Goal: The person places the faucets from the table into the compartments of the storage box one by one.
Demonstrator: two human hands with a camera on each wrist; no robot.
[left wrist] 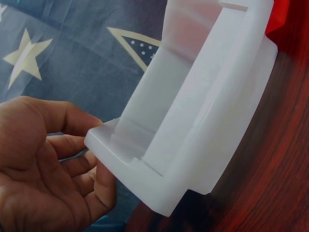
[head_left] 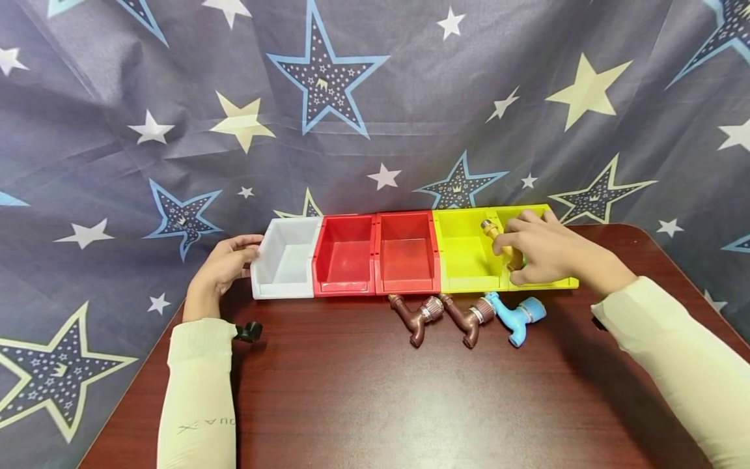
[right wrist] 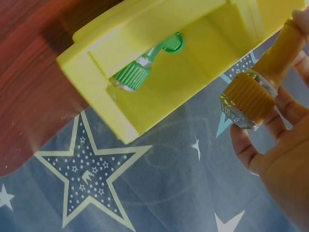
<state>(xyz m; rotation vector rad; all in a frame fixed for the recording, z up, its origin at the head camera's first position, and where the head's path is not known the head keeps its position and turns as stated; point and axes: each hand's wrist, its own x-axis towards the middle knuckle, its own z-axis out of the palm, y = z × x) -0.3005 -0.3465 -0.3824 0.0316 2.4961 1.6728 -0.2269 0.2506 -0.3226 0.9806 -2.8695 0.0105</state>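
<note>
My right hand [head_left: 541,247] grips a yellow tap [right wrist: 263,87] with a ribbed knob, held over the divider between the two yellow bins. In the rightmost yellow bin [right wrist: 193,63] lies a green tap [right wrist: 140,67], hidden by the hand in the head view. At the other end of the row, my left hand [left wrist: 58,164] touches the outer side of the white bin [left wrist: 207,111], loosely bent fingertips right at its rim. Two brown taps [head_left: 417,318] [head_left: 469,319] and a blue tap [head_left: 518,317] lie on the table in front of the bins.
Two red bins [head_left: 346,286] [head_left: 408,284] stand between the white bin and the left yellow bin [head_left: 469,283], all joined side by side. The brown wooden table [head_left: 375,391] runs back to a star-patterned curtain [head_left: 351,163] close behind the bins.
</note>
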